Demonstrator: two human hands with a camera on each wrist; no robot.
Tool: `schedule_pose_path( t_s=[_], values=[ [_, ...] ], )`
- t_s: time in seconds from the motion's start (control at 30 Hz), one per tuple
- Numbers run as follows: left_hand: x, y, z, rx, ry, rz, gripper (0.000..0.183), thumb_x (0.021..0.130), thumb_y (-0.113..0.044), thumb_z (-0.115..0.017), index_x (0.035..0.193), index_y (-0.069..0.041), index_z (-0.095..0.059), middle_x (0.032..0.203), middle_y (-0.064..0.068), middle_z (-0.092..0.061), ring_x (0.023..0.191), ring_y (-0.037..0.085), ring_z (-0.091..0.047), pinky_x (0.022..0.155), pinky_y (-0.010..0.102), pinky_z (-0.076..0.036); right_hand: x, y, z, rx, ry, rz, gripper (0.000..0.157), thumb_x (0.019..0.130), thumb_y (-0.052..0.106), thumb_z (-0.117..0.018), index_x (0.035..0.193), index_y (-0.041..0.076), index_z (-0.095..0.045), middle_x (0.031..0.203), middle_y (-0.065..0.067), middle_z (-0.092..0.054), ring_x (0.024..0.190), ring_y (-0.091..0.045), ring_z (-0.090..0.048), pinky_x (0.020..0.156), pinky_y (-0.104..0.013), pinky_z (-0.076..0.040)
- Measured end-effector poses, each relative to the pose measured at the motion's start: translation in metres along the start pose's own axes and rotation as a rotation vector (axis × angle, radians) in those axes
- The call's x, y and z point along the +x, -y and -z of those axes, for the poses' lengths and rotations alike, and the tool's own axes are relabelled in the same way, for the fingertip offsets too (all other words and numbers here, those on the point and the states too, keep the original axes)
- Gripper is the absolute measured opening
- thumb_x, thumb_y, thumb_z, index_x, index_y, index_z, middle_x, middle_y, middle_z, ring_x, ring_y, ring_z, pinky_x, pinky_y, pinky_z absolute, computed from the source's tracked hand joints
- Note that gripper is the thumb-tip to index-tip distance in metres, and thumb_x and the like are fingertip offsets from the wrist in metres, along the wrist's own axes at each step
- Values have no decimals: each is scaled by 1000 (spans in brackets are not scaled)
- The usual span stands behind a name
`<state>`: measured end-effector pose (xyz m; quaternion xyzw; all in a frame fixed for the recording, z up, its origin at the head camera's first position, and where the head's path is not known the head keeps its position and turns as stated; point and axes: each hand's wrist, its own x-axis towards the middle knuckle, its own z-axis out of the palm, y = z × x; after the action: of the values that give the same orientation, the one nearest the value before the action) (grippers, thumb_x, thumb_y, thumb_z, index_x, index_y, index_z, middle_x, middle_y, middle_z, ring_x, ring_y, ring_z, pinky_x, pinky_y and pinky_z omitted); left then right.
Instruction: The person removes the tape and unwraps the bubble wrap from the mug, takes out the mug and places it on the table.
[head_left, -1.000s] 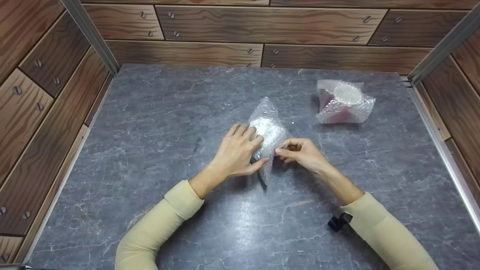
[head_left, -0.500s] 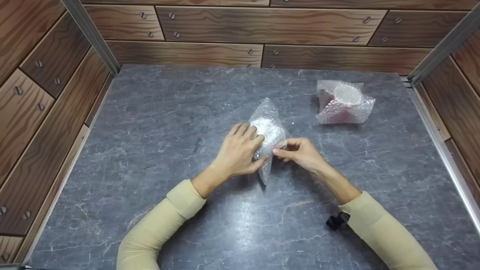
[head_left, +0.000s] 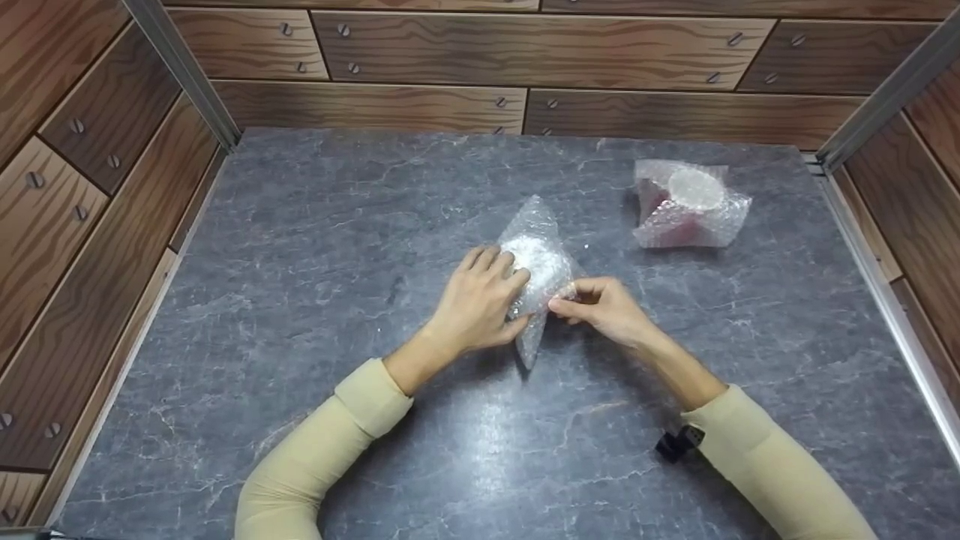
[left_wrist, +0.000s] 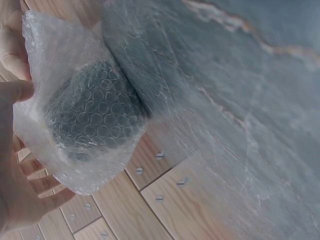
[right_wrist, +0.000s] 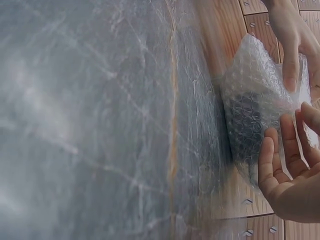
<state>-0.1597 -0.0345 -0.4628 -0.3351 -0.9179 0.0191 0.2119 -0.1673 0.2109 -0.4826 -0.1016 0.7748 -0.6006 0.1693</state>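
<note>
The right hand (head_left: pixel 609 309) has a narrow grip: thumb and forefinger pinch a loose edge on the right side of the bubble wrap (head_left: pixel 546 259), while the other fingers bend loosely below. The left hand (head_left: pixel 476 304) holds no such pinch; its fingers are spread and rest against the left side of the same bundle, apparently steadying it. The bundle is on the table (head_left: pixel 360 232), near the middle and between the two hands. Through the layers, the left wrist view shows a dark rounded item (left_wrist: pixel 95 115), though what it is cannot be told.

The work in hand seems to be wrapping, and this piece looks well along: the sheet already covers the item on the sides in view. What appears left is the closing. One pointed corner sticks out on the far side, another on the near side, and the pinched edge on the right does not look fastened. Whether anything secures the underside is hidden.

Well apart, at the far right of the table, stands a second bundle (head_left: pixel 686 225), reddish inside, with a pale round top (head_left: pixel 696 189). It looks enclosed and stands untouched, so this one may count as done.
</note>
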Motion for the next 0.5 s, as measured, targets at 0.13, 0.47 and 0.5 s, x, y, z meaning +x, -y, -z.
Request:
schedule_pose_path(
  t_s=[0.13,0.47,0.5],
  values=[
    [0,0,0,-6,1,1,53,90,-64,-68,119,-19,-64,125,7,-69,128,32,-66,116,47,-52,-1,-1,0,3,4,11,14,95,6,-75,100,-7,-74,85,10,-74,80,-13,-72,76,-27,-65],
    [1,-2,1,-5,4,4,50,88,-58,-71,119,-19,-64,123,7,-69,127,32,-67,113,46,-54,-5,1,2,36,25,38,4,95,5,-74,94,2,-76,83,7,-75,77,-10,-70,75,-25,-63],
    [1,-2,1,-7,2,4,50,88,-58,-71,119,-19,-64,123,7,-69,127,32,-67,113,47,-54,-6,1,2,37,25,35,3,95,4,-74,94,3,-76,83,7,-75,77,-10,-70,75,-24,-63]
  ],
)
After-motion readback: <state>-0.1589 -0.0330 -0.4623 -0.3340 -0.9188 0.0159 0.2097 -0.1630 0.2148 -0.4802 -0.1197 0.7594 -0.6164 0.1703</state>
